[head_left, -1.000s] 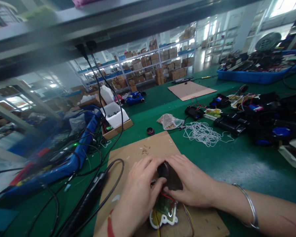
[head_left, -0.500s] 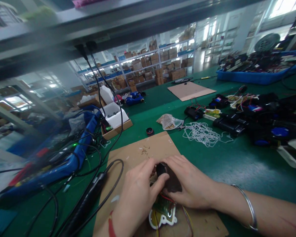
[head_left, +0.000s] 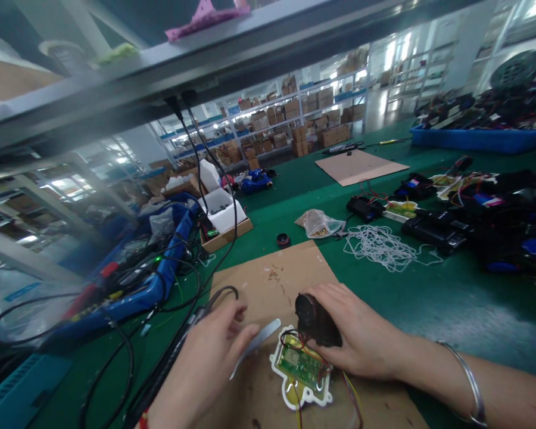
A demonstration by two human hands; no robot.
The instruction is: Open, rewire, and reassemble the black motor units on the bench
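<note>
My right hand (head_left: 364, 336) grips a black rounded housing (head_left: 317, 322) with a cylindrical front, tilted over the cardboard sheet (head_left: 245, 271). Directly below it, a green circuit board (head_left: 301, 360) sits in a white-rimmed, yellowish case part (head_left: 290, 390); red, black and yellow wires run from it. My left hand (head_left: 205, 357) is off to the left, thumb and fingers apart, over a black pen-shaped corded tool (head_left: 161, 372). Beside its thumb is a flat silver strip-like tool (head_left: 263, 335); contact with the hand is unclear. Small brass-coloured screws (head_left: 274, 274) lie further up the cardboard.
A bag of screws (head_left: 324, 223), tangled white cord (head_left: 379, 247) and a small black round part (head_left: 283, 240) lie beyond the cardboard. Black housings (head_left: 438, 232) crowd the right. Cables and a blue bin (head_left: 174, 250) fill the left, and a shelf edge (head_left: 161, 65) crosses overhead.
My left hand has let go of the black housing and moved left, uncovering the circuit board and the silver tool. The right hand still holds the housing. The view has shifted slightly.
</note>
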